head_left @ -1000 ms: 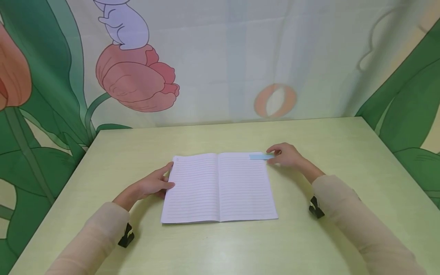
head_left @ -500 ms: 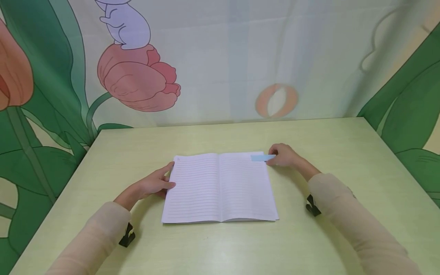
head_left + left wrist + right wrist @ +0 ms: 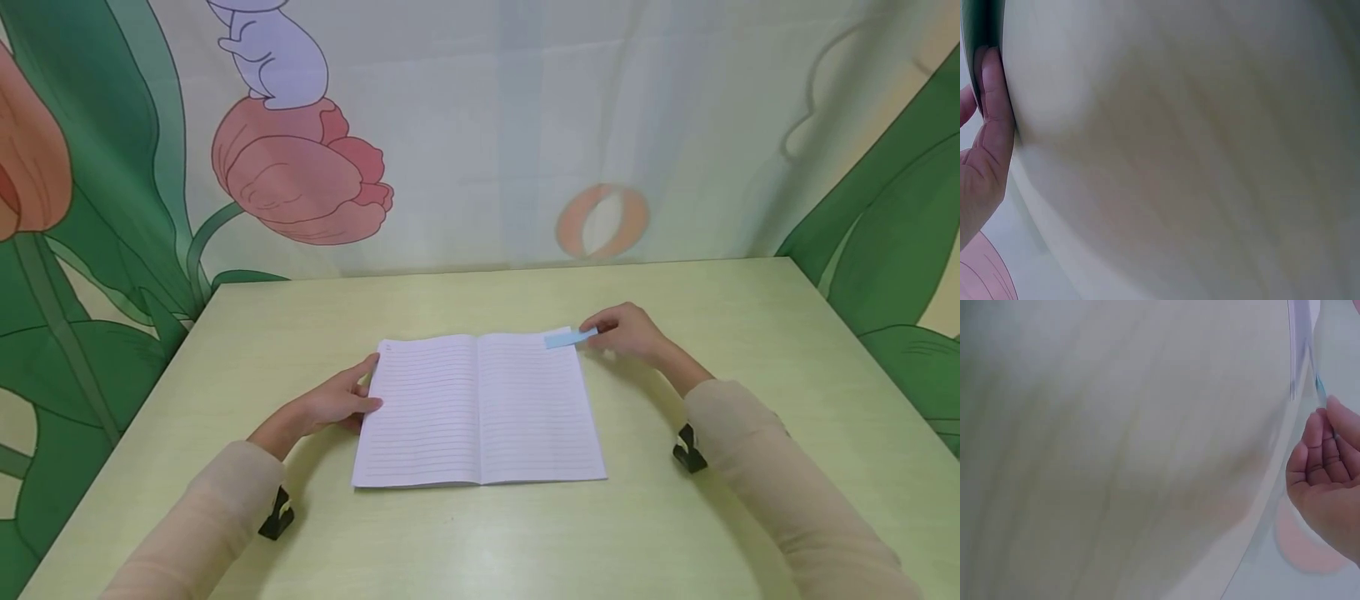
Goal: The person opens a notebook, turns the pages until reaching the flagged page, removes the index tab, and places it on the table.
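Observation:
An open notebook (image 3: pixel 420 417) with ruled white pages lies flat on the table. At its left edge my left hand (image 3: pixel 335 402) holds it, thumb on the page; in the left wrist view, fingers (image 3: pixel 997 94) reach under the cover. My right hand (image 3: pixel 628 330), beside the top right corner, pinches the outer end of a light blue paper strip (image 3: pixel 564 339). The strip's other end overlaps the right page near the top, and it slants up toward the fingers. In the right wrist view, thumb and fingers (image 3: pixel 1344 419) meet on the thin strip, seen edge-on.
The pale yellow-green table (image 3: pixel 480 542) extends around the notebook on all sides. Behind its far edge hangs a curtain (image 3: pixel 465 167) printed with flowers and leaves. Black devices (image 3: pixel 277 517) sit under both wrists.
My right hand has risen slightly, tilting the strip's outer end upward. The right page, shifted a little half a second ago, lines up again with those below. My left hand stays put.

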`<action>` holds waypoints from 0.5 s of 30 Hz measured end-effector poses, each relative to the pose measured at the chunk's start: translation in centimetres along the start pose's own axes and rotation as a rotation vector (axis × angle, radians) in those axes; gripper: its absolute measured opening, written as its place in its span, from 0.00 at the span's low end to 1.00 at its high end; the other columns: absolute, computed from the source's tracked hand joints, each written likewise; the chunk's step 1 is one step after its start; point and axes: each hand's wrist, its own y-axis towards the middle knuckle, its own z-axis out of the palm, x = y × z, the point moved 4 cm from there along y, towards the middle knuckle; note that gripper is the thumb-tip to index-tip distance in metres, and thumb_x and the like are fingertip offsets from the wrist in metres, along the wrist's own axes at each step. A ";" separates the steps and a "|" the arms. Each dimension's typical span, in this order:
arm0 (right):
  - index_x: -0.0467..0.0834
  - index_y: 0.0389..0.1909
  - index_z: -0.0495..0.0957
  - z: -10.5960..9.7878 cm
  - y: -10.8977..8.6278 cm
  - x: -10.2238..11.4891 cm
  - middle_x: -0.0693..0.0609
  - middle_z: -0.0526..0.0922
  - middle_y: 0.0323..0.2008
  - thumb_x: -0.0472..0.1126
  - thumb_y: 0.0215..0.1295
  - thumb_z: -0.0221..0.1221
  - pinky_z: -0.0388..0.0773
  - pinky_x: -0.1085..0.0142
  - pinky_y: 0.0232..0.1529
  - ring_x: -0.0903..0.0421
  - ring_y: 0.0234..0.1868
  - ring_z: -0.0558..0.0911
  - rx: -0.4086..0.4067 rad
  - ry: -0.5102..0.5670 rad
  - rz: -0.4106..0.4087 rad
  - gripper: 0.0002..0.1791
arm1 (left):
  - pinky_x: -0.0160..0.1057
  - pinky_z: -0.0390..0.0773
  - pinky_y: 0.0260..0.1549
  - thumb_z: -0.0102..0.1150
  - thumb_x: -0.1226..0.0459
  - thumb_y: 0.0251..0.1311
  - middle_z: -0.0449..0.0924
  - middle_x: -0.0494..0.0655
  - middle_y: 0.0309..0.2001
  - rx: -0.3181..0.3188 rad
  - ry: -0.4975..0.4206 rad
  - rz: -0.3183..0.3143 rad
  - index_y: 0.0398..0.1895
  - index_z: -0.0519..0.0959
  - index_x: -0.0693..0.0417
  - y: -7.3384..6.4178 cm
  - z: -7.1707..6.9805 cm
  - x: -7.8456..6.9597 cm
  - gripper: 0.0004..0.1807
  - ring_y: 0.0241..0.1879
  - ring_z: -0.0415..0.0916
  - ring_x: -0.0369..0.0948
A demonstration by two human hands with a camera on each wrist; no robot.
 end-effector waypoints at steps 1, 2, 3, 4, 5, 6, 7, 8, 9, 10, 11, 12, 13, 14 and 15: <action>0.35 0.40 0.81 0.0 0.0 0.0 0.44 0.82 0.34 0.35 0.56 0.61 0.71 0.66 0.28 0.57 0.29 0.75 -0.006 0.001 0.005 0.12 | 0.40 0.76 0.27 0.49 0.71 0.62 0.78 0.55 0.33 -0.001 0.002 0.000 0.71 0.31 0.52 0.0 0.0 0.0 0.44 0.27 0.76 0.44; 0.35 0.41 0.81 0.0 0.0 0.0 0.42 0.82 0.36 0.36 0.57 0.61 0.73 0.65 0.30 0.56 0.31 0.77 -0.007 0.006 0.009 0.12 | 0.40 0.76 0.27 0.49 0.71 0.62 0.78 0.55 0.33 -0.003 0.003 -0.002 0.71 0.32 0.52 0.0 0.0 0.1 0.44 0.27 0.76 0.44; 0.34 0.42 0.80 0.0 0.0 0.0 0.42 0.82 0.37 0.37 0.58 0.60 0.74 0.64 0.33 0.54 0.33 0.79 -0.006 0.016 0.011 0.13 | 0.40 0.76 0.27 0.50 0.71 0.62 0.78 0.54 0.33 -0.004 0.005 -0.001 0.71 0.32 0.52 0.0 0.0 0.1 0.44 0.27 0.76 0.44; 0.33 0.42 0.80 0.0 0.0 -0.1 0.40 0.82 0.38 0.37 0.59 0.60 0.76 0.63 0.35 0.52 0.35 0.80 -0.004 0.032 0.018 0.14 | 0.40 0.76 0.27 0.50 0.71 0.62 0.78 0.54 0.33 -0.005 0.005 -0.001 0.71 0.32 0.52 0.0 0.0 0.1 0.44 0.27 0.76 0.44; 0.32 0.43 0.80 0.0 0.1 -0.1 0.40 0.81 0.39 0.37 0.60 0.59 0.76 0.62 0.37 0.51 0.36 0.81 -0.001 0.048 0.027 0.14 | 0.40 0.76 0.27 0.50 0.71 0.62 0.78 0.54 0.33 -0.005 0.007 -0.001 0.71 0.32 0.52 0.0 0.0 0.1 0.44 0.27 0.76 0.44; 0.31 0.43 0.79 0.0 0.1 -0.2 0.39 0.81 0.39 0.37 0.60 0.59 0.77 0.61 0.38 0.49 0.36 0.81 0.003 0.068 0.035 0.15 | 0.40 0.76 0.27 0.50 0.71 0.62 0.78 0.55 0.33 -0.007 0.006 -0.001 0.71 0.32 0.52 0.0 0.0 0.1 0.44 0.27 0.76 0.44; 0.31 0.43 0.79 0.0 0.2 -0.2 0.38 0.81 0.39 0.37 0.60 0.58 0.77 0.61 0.39 0.48 0.37 0.82 0.006 0.088 0.044 0.15 | 0.40 0.76 0.27 0.50 0.71 0.62 0.78 0.55 0.33 -0.007 0.006 -0.001 0.71 0.32 0.52 0.0 0.0 0.1 0.44 0.27 0.76 0.44; 0.30 0.44 0.78 0.0 0.2 -0.3 0.37 0.81 0.39 0.37 0.61 0.58 0.77 0.61 0.39 0.47 0.37 0.82 0.007 0.100 0.049 0.15 | 0.40 0.76 0.27 0.50 0.71 0.62 0.78 0.55 0.33 -0.007 0.007 -0.001 0.71 0.32 0.52 0.0 0.0 0.1 0.44 0.28 0.76 0.44; 0.29 0.44 0.78 0.0 0.3 -0.3 0.37 0.81 0.39 0.37 0.61 0.58 0.77 0.61 0.40 0.47 0.38 0.82 0.007 0.114 0.054 0.15 | 0.40 0.75 0.27 0.50 0.71 0.62 0.77 0.55 0.33 -0.008 0.007 -0.002 0.71 0.32 0.52 0.0 0.0 0.1 0.44 0.28 0.76 0.44; 0.29 0.44 0.78 0.0 0.3 -0.4 0.36 0.81 0.39 0.36 0.61 0.57 0.77 0.61 0.39 0.46 0.38 0.82 0.006 0.124 0.059 0.15 | 0.40 0.75 0.27 0.50 0.71 0.62 0.77 0.55 0.33 -0.010 0.007 -0.003 0.71 0.32 0.51 0.0 0.0 0.1 0.44 0.28 0.76 0.44; 0.28 0.44 0.77 0.1 0.3 -0.4 0.36 0.81 0.39 0.36 0.61 0.57 0.77 0.61 0.39 0.47 0.37 0.82 0.006 0.129 0.062 0.15 | 0.40 0.75 0.27 0.50 0.71 0.62 0.77 0.55 0.34 -0.010 0.008 -0.004 0.71 0.32 0.51 0.0 0.0 0.1 0.44 0.28 0.76 0.44; 0.28 0.44 0.77 0.0 0.3 -0.4 0.36 0.81 0.39 0.36 0.61 0.57 0.77 0.62 0.39 0.47 0.37 0.82 0.003 0.136 0.067 0.15 | 0.40 0.75 0.27 0.50 0.71 0.62 0.77 0.55 0.34 -0.011 0.007 -0.006 0.71 0.32 0.51 0.0 -0.1 0.2 0.44 0.28 0.76 0.44; 0.28 0.44 0.77 0.0 0.4 -0.4 0.36 0.81 0.39 0.36 0.61 0.57 0.77 0.62 0.38 0.48 0.37 0.82 0.001 0.140 0.070 0.15 | 0.40 0.75 0.27 0.50 0.71 0.62 0.77 0.55 0.34 -0.011 0.009 -0.007 0.71 0.32 0.51 0.0 -0.1 0.2 0.44 0.28 0.76 0.44; 0.28 0.44 0.77 0.0 0.4 -0.4 0.37 0.81 0.38 0.36 0.61 0.57 0.77 0.62 0.38 0.48 0.36 0.82 -0.002 0.143 0.075 0.15 | 0.40 0.75 0.27 0.50 0.71 0.62 0.77 0.55 0.34 -0.013 0.010 -0.008 0.71 0.32 0.51 0.1 -0.1 0.2 0.44 0.28 0.76 0.44; 0.28 0.44 0.77 0.0 0.4 -0.4 0.37 0.81 0.38 0.36 0.61 0.57 0.77 0.63 0.38 0.49 0.36 0.82 -0.006 0.149 0.082 0.15 | 0.40 0.75 0.27 0.50 0.70 0.62 0.77 0.55 0.34 -0.014 0.011 -0.009 0.71 0.33 0.51 0.1 -0.1 0.2 0.44 0.28 0.76 0.44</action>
